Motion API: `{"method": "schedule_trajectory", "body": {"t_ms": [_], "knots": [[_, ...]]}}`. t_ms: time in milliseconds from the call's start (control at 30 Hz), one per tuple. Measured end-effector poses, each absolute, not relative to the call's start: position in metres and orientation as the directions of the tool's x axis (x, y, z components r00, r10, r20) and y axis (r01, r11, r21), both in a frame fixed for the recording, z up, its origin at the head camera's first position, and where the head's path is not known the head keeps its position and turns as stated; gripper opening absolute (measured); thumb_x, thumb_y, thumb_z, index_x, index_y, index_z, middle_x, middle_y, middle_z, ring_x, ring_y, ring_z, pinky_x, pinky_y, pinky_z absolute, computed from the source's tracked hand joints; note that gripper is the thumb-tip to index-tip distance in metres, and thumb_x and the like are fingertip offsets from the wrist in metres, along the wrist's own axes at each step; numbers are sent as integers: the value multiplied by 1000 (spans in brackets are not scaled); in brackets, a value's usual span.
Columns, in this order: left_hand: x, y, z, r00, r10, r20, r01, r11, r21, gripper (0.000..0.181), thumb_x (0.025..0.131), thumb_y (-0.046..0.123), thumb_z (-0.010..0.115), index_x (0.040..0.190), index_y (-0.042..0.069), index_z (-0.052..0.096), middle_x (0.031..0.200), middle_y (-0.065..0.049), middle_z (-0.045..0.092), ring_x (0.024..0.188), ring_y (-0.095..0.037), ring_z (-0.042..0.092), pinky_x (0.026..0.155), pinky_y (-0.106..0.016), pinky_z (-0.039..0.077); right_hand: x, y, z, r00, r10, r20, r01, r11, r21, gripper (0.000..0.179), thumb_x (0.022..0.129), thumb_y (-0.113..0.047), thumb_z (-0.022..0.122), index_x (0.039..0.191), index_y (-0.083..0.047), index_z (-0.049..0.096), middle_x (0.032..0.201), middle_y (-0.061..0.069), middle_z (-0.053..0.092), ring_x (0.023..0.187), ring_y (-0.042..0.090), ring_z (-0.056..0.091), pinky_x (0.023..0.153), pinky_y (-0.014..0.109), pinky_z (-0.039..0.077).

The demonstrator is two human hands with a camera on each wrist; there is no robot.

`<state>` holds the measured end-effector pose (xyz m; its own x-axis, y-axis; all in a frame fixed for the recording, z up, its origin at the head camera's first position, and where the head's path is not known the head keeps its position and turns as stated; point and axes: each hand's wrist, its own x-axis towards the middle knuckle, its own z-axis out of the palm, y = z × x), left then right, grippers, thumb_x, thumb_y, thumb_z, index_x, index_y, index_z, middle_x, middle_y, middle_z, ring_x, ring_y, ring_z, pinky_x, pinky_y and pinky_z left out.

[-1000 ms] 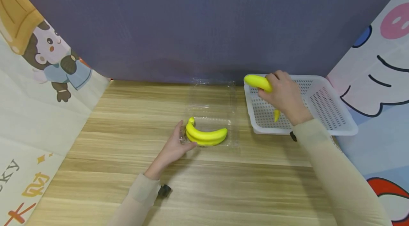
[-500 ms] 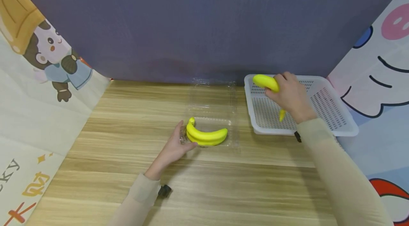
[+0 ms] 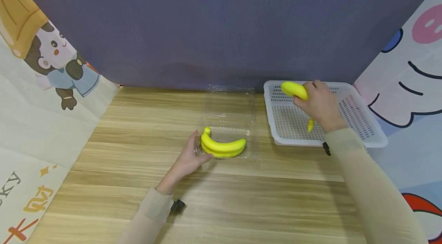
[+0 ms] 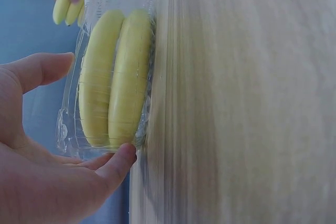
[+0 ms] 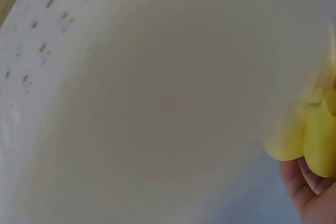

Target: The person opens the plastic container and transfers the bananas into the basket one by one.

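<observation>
My right hand [image 3: 321, 104] grips a bunch of yellow bananas [image 3: 293, 90] over the white perforated basket [image 3: 272, 125]. One rounded end sticks out past the thumb, and a thin yellow tip shows below the palm. Two rounded ends appear at the edge of the right wrist view, with fingers [image 5: 296, 182] beneath them. My left hand [image 3: 188, 159] holds the near left corner of a clear plastic clamshell box [image 3: 229, 102], whose lid lies open toward the back. Two bananas [image 4: 113, 77] lie side by side in its near half. The left thumb is at the rim, the fingers at the end wall.
The wooden table [image 3: 241, 205] carries both the box and the basket. A dark blue panel [image 3: 221, 29] stands along its back edge. Printed cartoon sheets flank it, one at the left [image 3: 24, 94] and one at the right [image 3: 414, 94].
My right hand has moved to the right over the basket, carrying the bananas with it. The left hand and the clamshell box have stayed in place.
</observation>
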<state>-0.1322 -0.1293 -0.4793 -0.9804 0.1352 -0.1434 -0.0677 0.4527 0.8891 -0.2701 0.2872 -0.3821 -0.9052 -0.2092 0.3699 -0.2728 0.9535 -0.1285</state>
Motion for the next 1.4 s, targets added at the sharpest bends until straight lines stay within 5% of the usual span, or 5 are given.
{"method": "schedule_trajectory", "body": {"t_ms": [667, 1400], "knots": [[-133, -130, -480, -983, 122, -139, -66, 470, 880, 109, 75, 35, 80, 153, 11, 8, 150, -18, 31, 134, -38, 34, 107, -59, 28, -273, 312, -409, -943, -179, 281, -219, 968, -119, 40, 88, -38, 61, 107, -3, 56, 84, 13, 48, 74, 30, 46, 50, 45, 43], [-132, -128, -478, -982, 128, -138, -64, 465, 883, 109, 74, 35, 80, 153, 11, 7, 151, -20, 27, 136, -39, 30, 107, -61, 26, -277, 331, -422, -989, -67, 129, -84, 988, -131, 52, 88, -40, 62, 118, 2, 51, 96, 20, 50, 83, 35, 49, 65, 50, 43]]}}
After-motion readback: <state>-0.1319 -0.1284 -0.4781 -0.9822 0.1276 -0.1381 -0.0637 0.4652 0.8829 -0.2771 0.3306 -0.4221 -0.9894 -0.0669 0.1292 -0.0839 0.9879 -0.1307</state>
